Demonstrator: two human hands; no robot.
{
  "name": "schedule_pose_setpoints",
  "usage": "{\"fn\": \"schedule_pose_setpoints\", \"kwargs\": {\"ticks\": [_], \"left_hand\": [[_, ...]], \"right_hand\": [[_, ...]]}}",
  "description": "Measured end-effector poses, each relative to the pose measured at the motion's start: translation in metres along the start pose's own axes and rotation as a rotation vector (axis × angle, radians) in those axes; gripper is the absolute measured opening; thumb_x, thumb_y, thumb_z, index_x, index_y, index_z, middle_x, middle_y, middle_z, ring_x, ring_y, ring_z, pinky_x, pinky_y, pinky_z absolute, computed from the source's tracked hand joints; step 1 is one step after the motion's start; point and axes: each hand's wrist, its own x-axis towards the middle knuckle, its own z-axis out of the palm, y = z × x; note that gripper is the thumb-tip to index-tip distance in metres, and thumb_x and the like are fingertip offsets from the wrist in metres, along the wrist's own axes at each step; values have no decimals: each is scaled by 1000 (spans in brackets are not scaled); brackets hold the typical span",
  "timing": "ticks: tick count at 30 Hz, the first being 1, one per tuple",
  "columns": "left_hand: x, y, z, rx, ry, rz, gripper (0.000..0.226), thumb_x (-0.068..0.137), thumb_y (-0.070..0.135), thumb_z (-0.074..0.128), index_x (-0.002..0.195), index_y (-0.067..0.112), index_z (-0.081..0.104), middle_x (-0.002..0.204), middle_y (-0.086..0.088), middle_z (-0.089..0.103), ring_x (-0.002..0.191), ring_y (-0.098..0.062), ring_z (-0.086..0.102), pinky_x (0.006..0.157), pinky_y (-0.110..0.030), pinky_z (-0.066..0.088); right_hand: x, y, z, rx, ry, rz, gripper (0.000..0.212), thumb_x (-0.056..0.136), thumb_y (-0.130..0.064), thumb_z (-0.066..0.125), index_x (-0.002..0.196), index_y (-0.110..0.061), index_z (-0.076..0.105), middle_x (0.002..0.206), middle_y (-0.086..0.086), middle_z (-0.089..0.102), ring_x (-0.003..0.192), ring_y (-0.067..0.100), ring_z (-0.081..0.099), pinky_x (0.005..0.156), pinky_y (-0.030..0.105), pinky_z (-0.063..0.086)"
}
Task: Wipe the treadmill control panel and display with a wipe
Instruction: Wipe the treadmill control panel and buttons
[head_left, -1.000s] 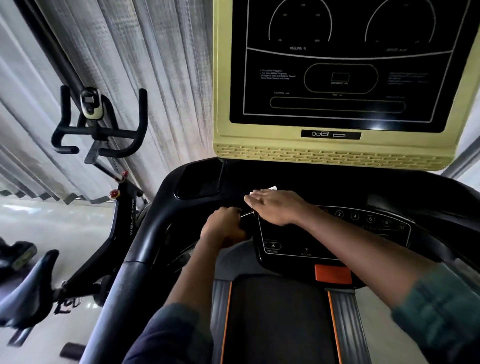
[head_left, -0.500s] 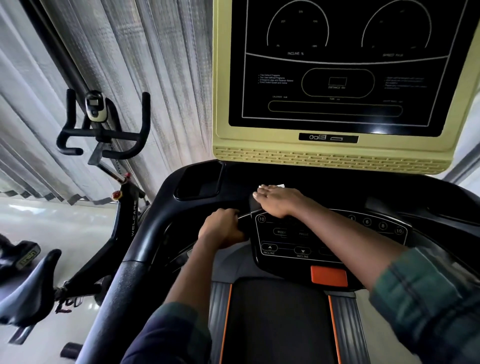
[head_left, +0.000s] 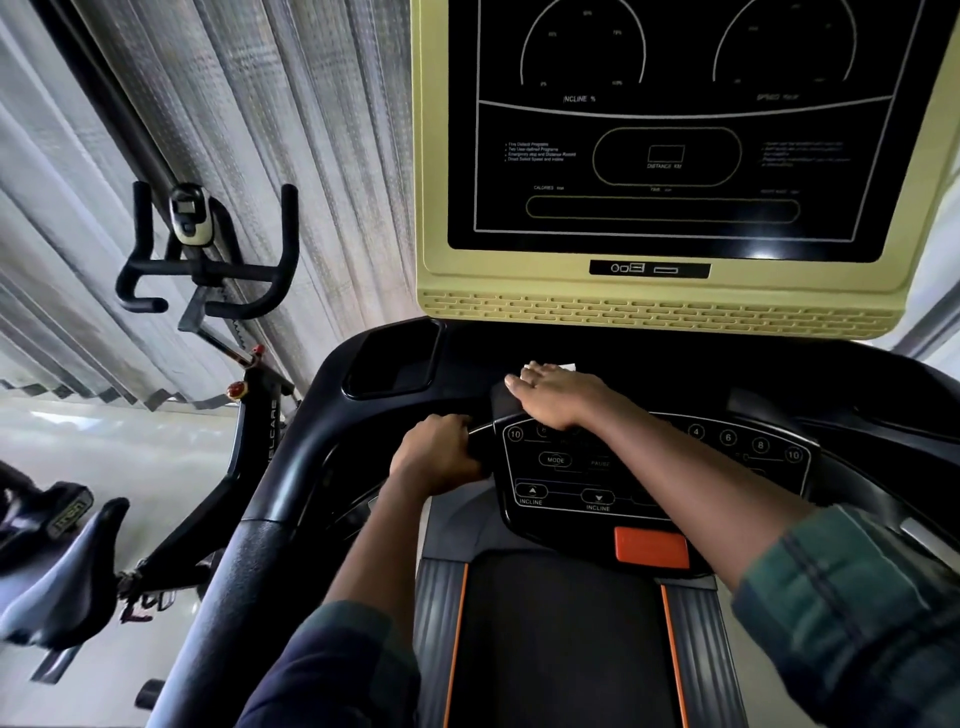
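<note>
The treadmill's black control panel (head_left: 613, 483) with numbered and INCLINE buttons lies below a dark display (head_left: 665, 130) in a yellow-green frame. My right hand (head_left: 558, 397) lies flat, fingers straight, on the panel's upper left edge, pressing a white wipe (head_left: 568, 368) of which only a corner shows past the fingertips. My left hand (head_left: 439, 457) is curled round the inner grip bar (head_left: 480, 427) just left of the panel.
An orange safety key (head_left: 652, 548) sits under the panel, above the dark belt (head_left: 561, 639). A cup recess (head_left: 392, 358) lies at the console's left. The left handrail (head_left: 234, 571) runs down. An exercise bike (head_left: 208, 270) stands left, before grey blinds.
My right hand with the wipe slid a little up and left, off the buttons onto the panel's top edge. My left hand stayed on the grip bar.
</note>
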Motion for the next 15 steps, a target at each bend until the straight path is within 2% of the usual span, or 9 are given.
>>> {"fn": "schedule_pose_setpoints", "kwargs": {"ticks": [3, 5, 11, 15], "left_hand": [[1, -1, 2, -7, 2, 2, 44, 46, 62, 58, 76, 30, 58, 67, 10, 57, 63, -14, 56, 52, -27, 39], [3, -2, 4, 6, 0, 5, 38, 51, 58, 63, 74, 30, 57, 68, 10, 57, 63, -14, 56, 51, -26, 37], [2, -2, 3, 41, 7, 9, 35, 57, 53, 69, 77, 28, 55, 74, 6, 60, 73, -24, 63, 58, -31, 45], [3, -4, 5, 54, 17, 19, 37, 58, 55, 70, 77, 29, 54, 78, 3, 64, 73, -25, 63, 58, -30, 43]], "right_hand": [[-18, 4, 15, -21, 79, -30, 74, 101, -63, 7, 160, -20, 15, 169, -3, 9, 156, 13, 9, 124, 37, 9], [-25, 7, 22, -19, 110, -55, 74, 101, -64, 7, 160, -21, 18, 168, -4, 12, 155, 12, 11, 123, 35, 11], [0, 19, -2, 15, 41, 87, 75, 102, -62, 8, 161, -15, 10, 170, 2, 3, 157, 17, 5, 127, 44, 11], [-7, 24, 8, 17, 61, 33, 77, 99, -66, 7, 161, -20, 14, 169, -3, 6, 156, 13, 7, 125, 43, 12]]}}
